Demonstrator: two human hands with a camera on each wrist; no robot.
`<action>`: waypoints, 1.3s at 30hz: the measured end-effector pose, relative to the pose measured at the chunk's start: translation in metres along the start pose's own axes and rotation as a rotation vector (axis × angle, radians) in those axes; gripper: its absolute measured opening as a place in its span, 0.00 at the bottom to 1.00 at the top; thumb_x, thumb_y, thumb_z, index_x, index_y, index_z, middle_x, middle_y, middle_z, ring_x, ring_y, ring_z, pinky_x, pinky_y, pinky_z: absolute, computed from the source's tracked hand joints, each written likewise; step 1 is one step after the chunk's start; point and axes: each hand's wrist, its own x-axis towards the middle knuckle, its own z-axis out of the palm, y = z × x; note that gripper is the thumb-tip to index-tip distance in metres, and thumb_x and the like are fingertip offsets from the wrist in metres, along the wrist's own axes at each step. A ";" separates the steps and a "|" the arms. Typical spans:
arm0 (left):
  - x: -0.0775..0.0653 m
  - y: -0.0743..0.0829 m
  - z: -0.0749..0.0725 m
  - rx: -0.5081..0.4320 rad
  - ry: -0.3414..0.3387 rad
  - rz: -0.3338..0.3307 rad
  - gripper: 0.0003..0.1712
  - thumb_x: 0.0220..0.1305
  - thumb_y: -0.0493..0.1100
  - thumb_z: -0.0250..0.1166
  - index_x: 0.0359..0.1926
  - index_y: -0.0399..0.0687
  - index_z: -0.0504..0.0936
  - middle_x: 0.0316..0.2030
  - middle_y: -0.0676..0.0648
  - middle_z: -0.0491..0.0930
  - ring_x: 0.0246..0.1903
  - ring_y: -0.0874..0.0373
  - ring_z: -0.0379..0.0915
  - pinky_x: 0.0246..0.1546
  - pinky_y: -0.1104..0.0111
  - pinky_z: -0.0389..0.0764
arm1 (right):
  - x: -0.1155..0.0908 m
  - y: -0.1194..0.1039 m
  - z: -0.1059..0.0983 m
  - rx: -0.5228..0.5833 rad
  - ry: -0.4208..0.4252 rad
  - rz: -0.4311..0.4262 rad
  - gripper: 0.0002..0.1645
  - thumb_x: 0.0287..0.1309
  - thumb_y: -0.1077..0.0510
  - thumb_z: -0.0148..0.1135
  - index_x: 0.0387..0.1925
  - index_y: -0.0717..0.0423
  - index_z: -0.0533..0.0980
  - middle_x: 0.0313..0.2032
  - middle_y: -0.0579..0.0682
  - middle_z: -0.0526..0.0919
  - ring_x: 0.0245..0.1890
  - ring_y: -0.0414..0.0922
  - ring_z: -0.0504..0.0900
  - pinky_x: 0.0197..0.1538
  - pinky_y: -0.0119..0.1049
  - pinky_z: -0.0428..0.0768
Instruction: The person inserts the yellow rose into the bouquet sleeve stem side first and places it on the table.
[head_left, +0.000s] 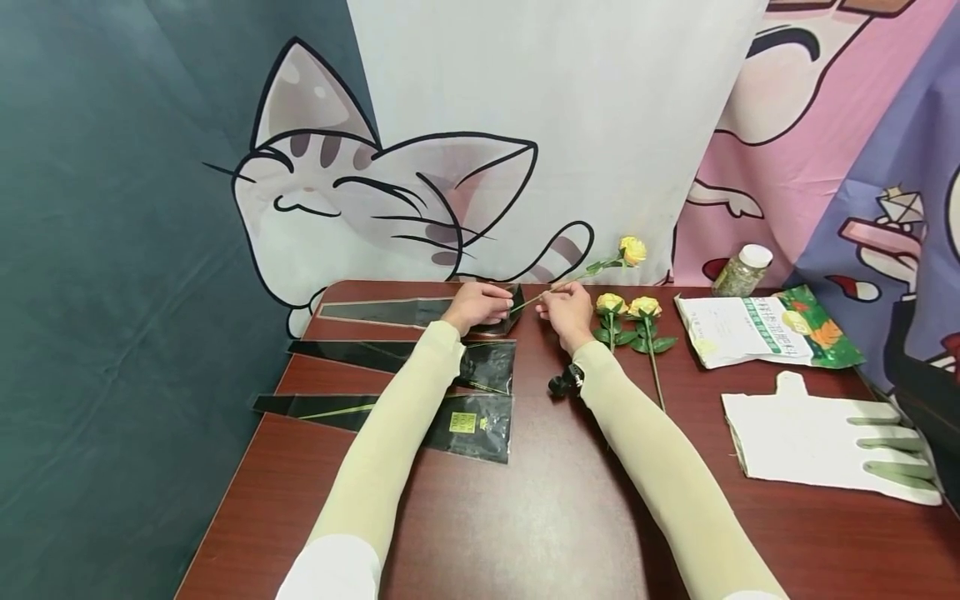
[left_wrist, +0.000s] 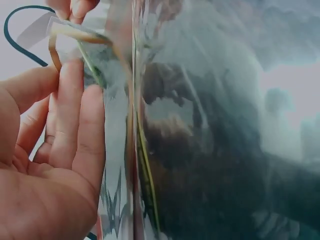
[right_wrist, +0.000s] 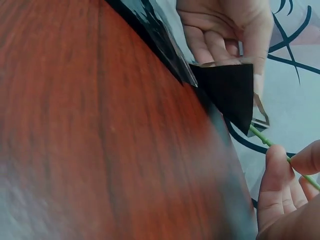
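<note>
My left hand (head_left: 477, 305) pinches the mouth edge of the farthest flower sleeve (head_left: 382, 312), a tapered bag with a black side and a clear side. The right wrist view shows that sleeve's black mouth (right_wrist: 225, 87) spread apart. My right hand (head_left: 567, 312) pinches the thin green stem (right_wrist: 265, 138) of a yellow rose (head_left: 632, 250) between thumb and fingers. The stem's lower end is at the sleeve's mouth, and the bloom points up and right, toward the backdrop. In the left wrist view, the clear film (left_wrist: 117, 150) runs beside the left fingers.
Two more sleeves, a middle one (head_left: 348, 354) and a near one (head_left: 480, 437), lie on the table (head_left: 555, 517). Two yellow roses (head_left: 643, 308) lie right of my right hand. Farther right are a lidded jar (head_left: 742, 271), a printed packet (head_left: 772, 329) and white gloves (head_left: 810, 437).
</note>
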 end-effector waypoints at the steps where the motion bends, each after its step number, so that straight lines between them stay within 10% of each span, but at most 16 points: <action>1: 0.000 0.001 0.001 -0.002 -0.005 -0.002 0.12 0.71 0.42 0.72 0.53 0.47 0.91 0.47 0.43 0.91 0.38 0.59 0.88 0.41 0.67 0.92 | 0.000 0.001 0.001 -0.001 0.003 -0.001 0.23 0.69 0.64 0.64 0.61 0.70 0.72 0.35 0.50 0.88 0.24 0.38 0.87 0.31 0.31 0.89; 13: 0.006 0.004 0.011 -0.063 -0.007 0.032 0.17 0.73 0.41 0.71 0.60 0.42 0.88 0.58 0.41 0.86 0.53 0.51 0.87 0.50 0.67 0.90 | -0.002 0.009 0.008 -0.006 0.030 -0.008 0.18 0.68 0.64 0.65 0.56 0.65 0.75 0.34 0.51 0.89 0.24 0.37 0.88 0.29 0.28 0.87; 39: 0.012 0.002 0.017 -0.128 -0.007 0.047 0.19 0.75 0.40 0.68 0.63 0.39 0.85 0.60 0.40 0.83 0.50 0.55 0.86 0.52 0.67 0.89 | -0.003 0.013 0.006 0.001 0.039 -0.066 0.18 0.80 0.53 0.57 0.56 0.64 0.79 0.44 0.56 0.91 0.29 0.42 0.90 0.27 0.28 0.83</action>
